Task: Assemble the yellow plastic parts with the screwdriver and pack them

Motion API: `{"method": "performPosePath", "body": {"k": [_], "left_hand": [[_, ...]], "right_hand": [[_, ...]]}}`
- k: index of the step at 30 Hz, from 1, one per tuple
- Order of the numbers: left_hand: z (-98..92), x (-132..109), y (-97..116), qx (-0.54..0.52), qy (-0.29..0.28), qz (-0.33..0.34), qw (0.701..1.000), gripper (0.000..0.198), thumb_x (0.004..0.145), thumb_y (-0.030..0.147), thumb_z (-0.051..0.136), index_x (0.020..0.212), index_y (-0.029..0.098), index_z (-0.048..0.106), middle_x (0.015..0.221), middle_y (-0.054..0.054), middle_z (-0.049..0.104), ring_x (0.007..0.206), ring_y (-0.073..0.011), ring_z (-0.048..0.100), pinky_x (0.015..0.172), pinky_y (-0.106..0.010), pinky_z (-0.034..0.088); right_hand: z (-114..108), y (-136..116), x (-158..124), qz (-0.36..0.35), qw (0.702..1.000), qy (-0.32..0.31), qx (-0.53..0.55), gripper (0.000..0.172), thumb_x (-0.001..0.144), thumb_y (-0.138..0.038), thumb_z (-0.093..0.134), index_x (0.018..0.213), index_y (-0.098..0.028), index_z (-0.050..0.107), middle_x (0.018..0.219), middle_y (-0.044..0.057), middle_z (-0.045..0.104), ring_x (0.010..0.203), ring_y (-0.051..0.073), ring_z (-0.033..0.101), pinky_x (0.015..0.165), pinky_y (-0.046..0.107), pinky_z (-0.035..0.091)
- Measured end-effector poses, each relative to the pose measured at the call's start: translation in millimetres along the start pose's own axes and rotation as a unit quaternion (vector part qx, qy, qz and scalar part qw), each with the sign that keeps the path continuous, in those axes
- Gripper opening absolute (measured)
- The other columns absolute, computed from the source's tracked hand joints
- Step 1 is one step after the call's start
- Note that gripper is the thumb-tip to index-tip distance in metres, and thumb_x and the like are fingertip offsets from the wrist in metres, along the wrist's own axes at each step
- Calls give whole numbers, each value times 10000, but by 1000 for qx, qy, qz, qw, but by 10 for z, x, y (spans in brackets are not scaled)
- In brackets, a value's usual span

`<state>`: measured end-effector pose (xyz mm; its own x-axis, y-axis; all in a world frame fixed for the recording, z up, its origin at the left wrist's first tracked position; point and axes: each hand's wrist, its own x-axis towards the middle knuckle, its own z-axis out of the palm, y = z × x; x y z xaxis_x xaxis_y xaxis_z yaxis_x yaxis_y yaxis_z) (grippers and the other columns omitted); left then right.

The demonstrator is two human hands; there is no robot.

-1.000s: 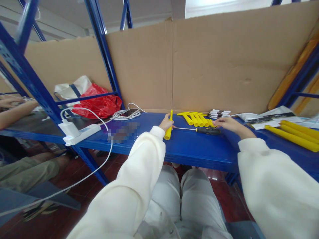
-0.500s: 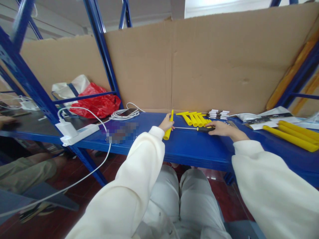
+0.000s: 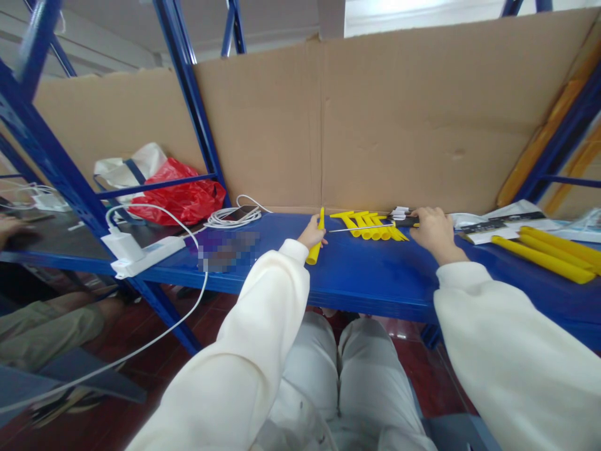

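My left hand (image 3: pixel 312 232) is closed around a yellow tube (image 3: pixel 314 254) that stands tilted over the blue tabletop (image 3: pixel 361 269). At the right, my right hand (image 3: pixel 432 229) grips the black handle of a screwdriver (image 3: pixel 359 228). Its long metal shaft points left, above several short yellow tubes (image 3: pixel 370 232), with the tip close to my left hand. Small white pieces with black parts (image 3: pixel 400 213) lie behind the handle, partly hidden by my right hand.
Long yellow tubes (image 3: pixel 544 260) and plastic packets (image 3: pixel 511 222) lie at the right. A white power strip (image 3: pixel 150 255), coiled cable (image 3: pixel 230 218) and red bag (image 3: pixel 181 194) are at the left. Cardboard (image 3: pixel 399 119) stands behind. Another person's hand (image 3: pixel 10 228) shows far left.
My right hand has moved back and slightly right with the screwdriver, whose shaft is now over the short yellow tubes. My left hand holds its tube in nearly the same place.
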<state>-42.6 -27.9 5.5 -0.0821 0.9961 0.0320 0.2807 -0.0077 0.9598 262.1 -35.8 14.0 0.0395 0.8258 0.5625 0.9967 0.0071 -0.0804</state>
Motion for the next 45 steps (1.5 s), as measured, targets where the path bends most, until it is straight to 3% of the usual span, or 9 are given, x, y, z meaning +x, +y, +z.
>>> {"method": "performPosePath", "body": {"k": [8,13,20,25,33,45], "left_hand": [[1,43,-21,1,-5,-1,1000,613,988,82,536,1559,255,394,1415,-153,605,531,-41,628,431,-160,428],[6,41,-2,-25,-24,-10,999,621,1000,60,485,1569,262,340,1444,-148,590,550,-34,643,448,-151,458],[3,56,-17,-117,-72,-34,990,658,997,65,519,1569,284,278,1480,-171,585,724,-120,774,495,-177,546],[11,77,-52,-139,-95,-44,985,696,986,119,619,1556,302,265,1535,-189,553,737,-156,804,472,-183,557],[13,106,-83,-130,-103,-39,985,579,1006,142,611,1503,241,331,1547,-219,559,743,-176,809,439,-186,543],[22,76,-48,-119,-84,-50,988,605,985,85,593,1514,247,348,1548,-215,567,740,-177,807,432,-187,536]], "right_hand": [[104,169,41,71,995,30,66,351,806,-199,659,1141,-167,760,1165,205,738,1179,408,608,951,487,505],[210,189,58,61,996,41,50,356,760,-179,677,1098,-167,786,1121,184,767,1126,397,665,897,469,541],[237,102,47,54,998,13,19,361,773,-189,671,1106,-180,812,1125,166,775,1109,357,706,892,427,559],[248,127,61,53,998,12,27,382,757,-190,684,1116,-176,814,1102,169,781,1088,358,716,879,423,574],[308,166,89,27,998,33,49,363,740,-193,688,1083,-185,805,1071,164,791,1079,359,715,871,424,580],[253,107,74,36,999,15,34,394,759,-204,669,1129,-185,802,1112,158,785,1117,363,706,885,424,570]]}}
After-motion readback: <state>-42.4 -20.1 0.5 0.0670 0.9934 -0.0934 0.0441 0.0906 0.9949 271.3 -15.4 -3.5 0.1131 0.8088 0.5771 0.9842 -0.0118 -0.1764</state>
